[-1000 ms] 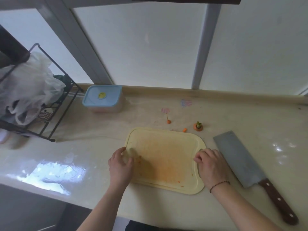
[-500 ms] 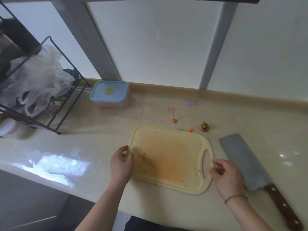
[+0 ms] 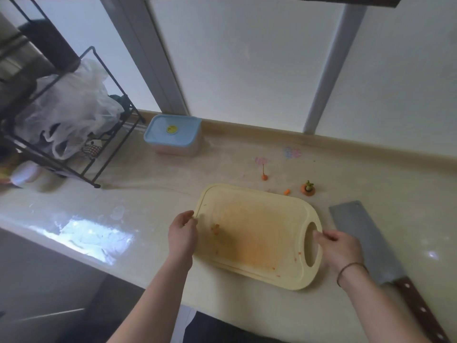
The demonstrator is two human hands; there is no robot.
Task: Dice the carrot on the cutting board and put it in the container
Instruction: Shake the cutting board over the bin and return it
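Observation:
A pale yellow cutting board (image 3: 257, 233) lies on the counter, stained orange, with a few tiny carrot bits (image 3: 215, 229) near its left side. My left hand (image 3: 181, 237) grips the board's left edge. At the handle end, my right hand (image 3: 338, 248) holds the rim beside the handle hole. The container (image 3: 173, 133), closed under a blue lid, stands at the back by the window. A carrot top (image 3: 308, 189), a carrot tip (image 3: 264, 177) and a small piece (image 3: 286, 192) lie on the counter behind the board.
A cleaver (image 3: 363, 238) with a brown handle lies right of the board, close to my right wrist. A black wire rack (image 3: 103, 154) holding plastic bags (image 3: 71, 112) stands at the far left. The counter's front edge runs just below the board.
My right hand slid off the board's surface to its handle end, uncovering the handle hole. My left hand stayed on the left edge. The board's right end has swung slightly toward me.

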